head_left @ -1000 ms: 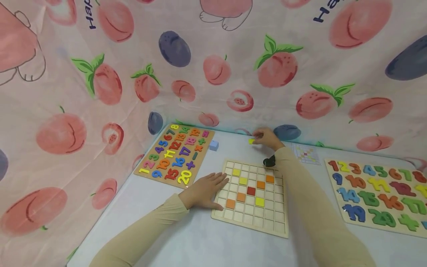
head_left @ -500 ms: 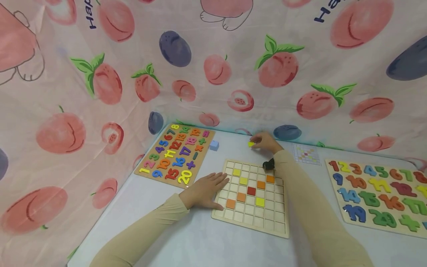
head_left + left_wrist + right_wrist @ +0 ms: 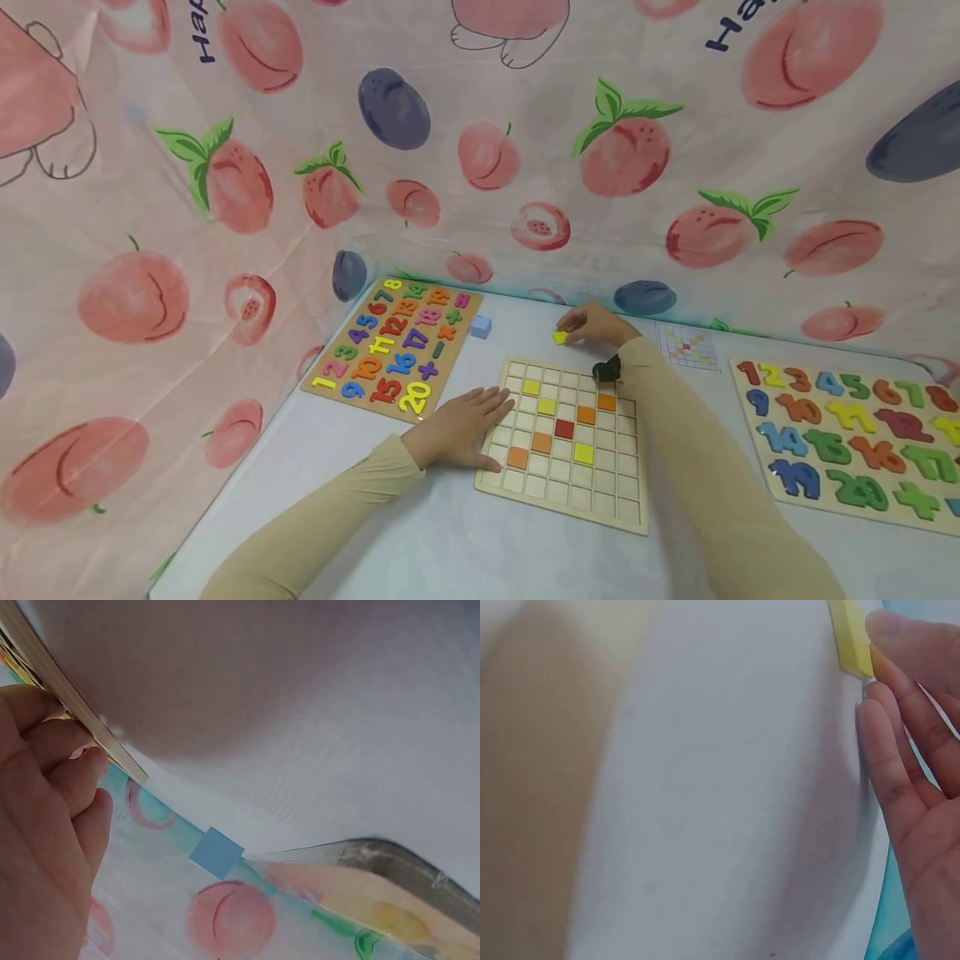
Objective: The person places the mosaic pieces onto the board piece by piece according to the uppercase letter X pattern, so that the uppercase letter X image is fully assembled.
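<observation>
A yellow block (image 3: 560, 337) is pinched between the thumb and fingers of my right hand (image 3: 596, 323), beyond the far side of a wooden grid board (image 3: 537, 487). The right wrist view shows the block's (image 3: 852, 641) near end at the fingertips. On the board, coloured squares fill some cells: a red one (image 3: 564, 429), with yellow ones (image 3: 584, 453) and orange ones (image 3: 517, 457) around it. My left hand (image 3: 461, 429) rests on the board's left edge, fingers extended. In the left wrist view its fingertips touch the board's rim (image 3: 82, 712).
A blue block (image 3: 481, 327) stands near the back. Number boards lie to the left (image 3: 442, 367) and right (image 3: 817, 433). A small printed grid card (image 3: 687, 346) lies at the back right. A patterned cloth (image 3: 450, 242) rises behind the table (image 3: 420, 550).
My right hand has drawn slightly nearer and to the left, bringing the yellow block closer to the board's far edge. The left hand stays in place.
</observation>
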Demonstrator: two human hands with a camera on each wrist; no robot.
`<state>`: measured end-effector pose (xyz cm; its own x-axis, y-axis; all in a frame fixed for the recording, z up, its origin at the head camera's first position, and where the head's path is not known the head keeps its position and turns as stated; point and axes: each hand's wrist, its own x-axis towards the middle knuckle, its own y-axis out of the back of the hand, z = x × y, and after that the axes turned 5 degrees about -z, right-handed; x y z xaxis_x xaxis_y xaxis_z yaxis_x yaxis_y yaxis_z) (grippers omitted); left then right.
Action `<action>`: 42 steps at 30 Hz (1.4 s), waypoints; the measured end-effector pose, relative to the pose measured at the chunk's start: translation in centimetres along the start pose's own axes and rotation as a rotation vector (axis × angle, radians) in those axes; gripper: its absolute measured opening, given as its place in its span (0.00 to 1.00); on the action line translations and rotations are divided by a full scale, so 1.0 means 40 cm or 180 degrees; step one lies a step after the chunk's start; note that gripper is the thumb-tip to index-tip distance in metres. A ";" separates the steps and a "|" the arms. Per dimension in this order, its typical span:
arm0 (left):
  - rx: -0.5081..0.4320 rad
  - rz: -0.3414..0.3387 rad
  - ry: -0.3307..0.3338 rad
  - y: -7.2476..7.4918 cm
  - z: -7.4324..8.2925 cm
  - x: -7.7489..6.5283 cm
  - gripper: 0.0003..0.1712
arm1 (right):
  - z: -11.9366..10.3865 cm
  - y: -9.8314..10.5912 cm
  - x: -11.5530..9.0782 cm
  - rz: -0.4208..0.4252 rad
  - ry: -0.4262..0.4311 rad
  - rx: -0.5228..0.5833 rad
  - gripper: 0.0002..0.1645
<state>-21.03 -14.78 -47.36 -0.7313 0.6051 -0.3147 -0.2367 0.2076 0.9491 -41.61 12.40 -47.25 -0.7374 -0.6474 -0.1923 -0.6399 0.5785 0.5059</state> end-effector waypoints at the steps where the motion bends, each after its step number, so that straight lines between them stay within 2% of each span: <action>1: 0.0002 0.0002 0.0002 0.000 0.000 0.000 0.59 | 0.001 0.001 0.000 -0.0015 -0.0011 0.0017 0.21; 6: -0.0002 0.0007 0.0005 -0.001 -0.001 0.000 0.59 | 0.008 0.003 0.002 -0.0022 -0.0032 -0.0030 0.21; 21: 0.0023 0.0019 -0.0003 -0.001 0.002 -0.001 0.59 | 0.010 -0.003 0.010 0.0100 -0.0164 -0.0587 0.18; 32: -0.0001 -0.0027 -0.0005 0.007 0.006 -0.001 0.58 | 0.010 0.002 -0.007 0.0038 -0.0180 -0.0592 0.16; 42: 0.0014 -0.0069 0.0015 0.007 0.006 0.000 0.58 | -0.003 0.005 -0.063 -0.0028 0.0035 -0.0547 0.15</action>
<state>-20.91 -14.54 -47.10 -0.7289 0.5969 -0.3352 -0.2498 0.2239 0.9420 -39.86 14.11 -46.57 -0.7290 -0.6580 -0.1886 -0.5991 0.4802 0.6407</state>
